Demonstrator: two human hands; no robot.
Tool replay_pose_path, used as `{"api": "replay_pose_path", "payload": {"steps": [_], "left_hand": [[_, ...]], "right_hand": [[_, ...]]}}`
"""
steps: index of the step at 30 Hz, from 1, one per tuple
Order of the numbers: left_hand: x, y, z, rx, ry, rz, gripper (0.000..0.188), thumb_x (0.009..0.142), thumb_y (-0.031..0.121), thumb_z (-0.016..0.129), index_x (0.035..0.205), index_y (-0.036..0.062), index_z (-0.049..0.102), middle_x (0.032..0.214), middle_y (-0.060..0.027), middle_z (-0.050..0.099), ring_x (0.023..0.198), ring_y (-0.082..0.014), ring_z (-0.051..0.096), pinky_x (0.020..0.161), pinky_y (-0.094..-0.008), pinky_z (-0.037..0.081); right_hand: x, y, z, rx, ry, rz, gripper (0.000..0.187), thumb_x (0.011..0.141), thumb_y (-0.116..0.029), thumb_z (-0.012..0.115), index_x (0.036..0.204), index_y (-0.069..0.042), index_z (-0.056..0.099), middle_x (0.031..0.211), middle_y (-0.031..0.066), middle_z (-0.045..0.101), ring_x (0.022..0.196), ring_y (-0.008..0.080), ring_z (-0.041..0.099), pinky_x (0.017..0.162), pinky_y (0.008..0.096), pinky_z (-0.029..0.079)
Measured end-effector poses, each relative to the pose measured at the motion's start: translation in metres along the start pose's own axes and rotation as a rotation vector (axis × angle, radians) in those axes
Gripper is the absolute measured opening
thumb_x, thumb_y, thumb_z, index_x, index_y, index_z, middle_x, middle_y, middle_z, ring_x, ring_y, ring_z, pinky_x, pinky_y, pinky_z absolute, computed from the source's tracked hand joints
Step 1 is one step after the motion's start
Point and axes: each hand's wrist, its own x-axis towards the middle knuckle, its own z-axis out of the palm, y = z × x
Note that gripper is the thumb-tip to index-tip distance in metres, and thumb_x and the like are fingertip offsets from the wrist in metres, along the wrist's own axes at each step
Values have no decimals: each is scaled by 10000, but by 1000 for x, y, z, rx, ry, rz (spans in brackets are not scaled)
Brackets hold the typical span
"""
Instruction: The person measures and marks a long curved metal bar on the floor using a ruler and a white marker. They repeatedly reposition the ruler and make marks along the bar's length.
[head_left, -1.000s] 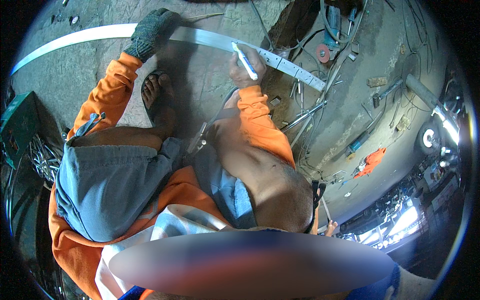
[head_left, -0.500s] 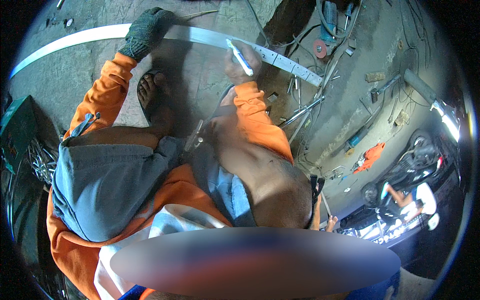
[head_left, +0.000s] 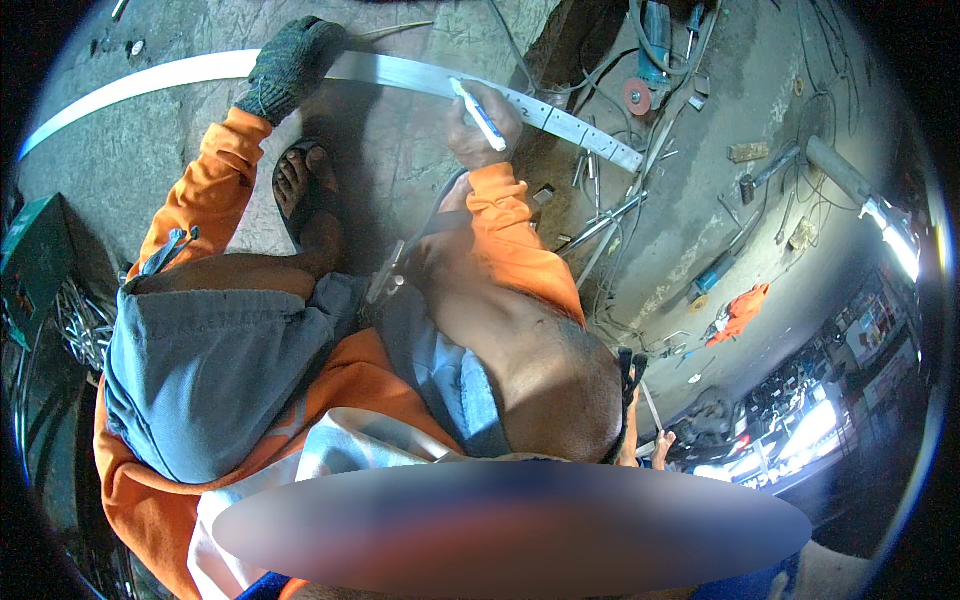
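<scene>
A long, flat, pale metal strip [head_left: 400,72] runs across the floor in front of me, with dark cross marks toward its right end. My left hand [head_left: 296,68], in a dark knitted glove, is closed over the strip left of the middle. A thin rod [head_left: 400,28] shows just past the glove's fingers; whether the hand touches it I cannot tell. My bare right hand [head_left: 486,128] grips a white and blue marker pen [head_left: 480,118] beside the strip's marked part. The pen's upper end overlaps the strip in view, and the fingertips are partly hidden.
At the upper right lies a blue angle grinder [head_left: 654,50] with a reddish disc, among cables. Metal rods [head_left: 610,222] and offcuts are scattered below the strip's right end. A hammer [head_left: 768,178], an orange cloth [head_left: 740,314] and a green metal box [head_left: 32,235] lie farther out.
Both hands stay almost in place on the strip and the pen. At the far right, the motorcycle has shifted down and left, and the person beside it is no longer visible.
</scene>
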Motion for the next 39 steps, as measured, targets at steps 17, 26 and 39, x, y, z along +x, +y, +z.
{"api": "replay_pose_path", "payload": {"steps": [17, 26, 39], "left_hand": [[8, 7, -22, -75, -188, 200, 254, 852, 83, 674, 1106, 78, 665, 1037, -149, 639, 994, -399, 622, 858, -475, 529], [22, 19, -15, -84, -203, 284, 221, 890, 50, 639, 1110, 60, 660, 1051, -155, 643, 1013, -384, 605, 879, -452, 525], [30, 22, -17, -114, -216, 235, 209, 888, 101, 644, 1092, 59, 662, 1027, -142, 623, 1000, -362, 605, 866, -443, 519]], "right_hand": [[-5, 26, -50, 430, 259, 280, 218, 901, -80, 572, 1021, 77, 664, 921, 174, 726, 742, 212, 696, 738, 338, 580], [-11, 23, -49, 406, 228, 265, 218, 907, -92, 589, 1043, 54, 679, 919, 139, 729, 773, 195, 698, 737, 316, 565], [-11, 25, -48, 429, 194, 330, 328, 910, -197, 588, 1083, 72, 658, 939, 162, 724, 798, 222, 708, 798, 341, 565]]}}
